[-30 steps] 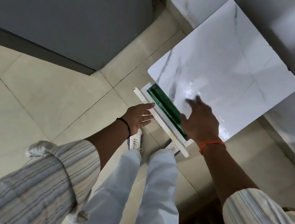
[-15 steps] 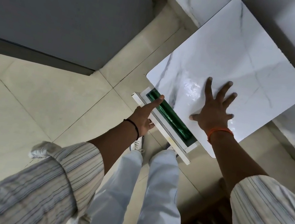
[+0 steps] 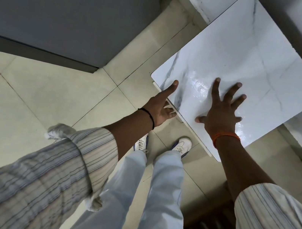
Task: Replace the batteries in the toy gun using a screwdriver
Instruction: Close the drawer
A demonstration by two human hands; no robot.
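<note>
Room: pale tiled floor (image 3: 35,95) fills the view, with a grey cabinet face (image 3: 64,6) at 10 o'clock and a person standing at the centre, looking straight down.
Worktop: white marble-pattern worktop (image 3: 255,58) sits at 1 o'clock, glossy, nothing lying on it that shows.
Drawer: a thin white drawer front (image 3: 192,135) runs under the worktop's near edge; whether it is fully in, I cannot tell.
Right hand: right hand (image 3: 221,114) lies flat on the worktop at 2 o'clock of the feet, fingers spread wide, grip released, pressing only.
Left hand: left hand (image 3: 160,106) is at the worktop's corner, forefinger straight onto the marble, other fingers by the drawer front; grip looks released, holding nothing.
Task things: no toy gun, no screwdriver, no batteries anywhere in view; where they are I cannot tell.
Step in hand: judging by this, set-up only, before any screw is touched.
Next move calls for: fetching the toy gun and tool, perhaps from that drawer, and laying them on the worktop.
</note>
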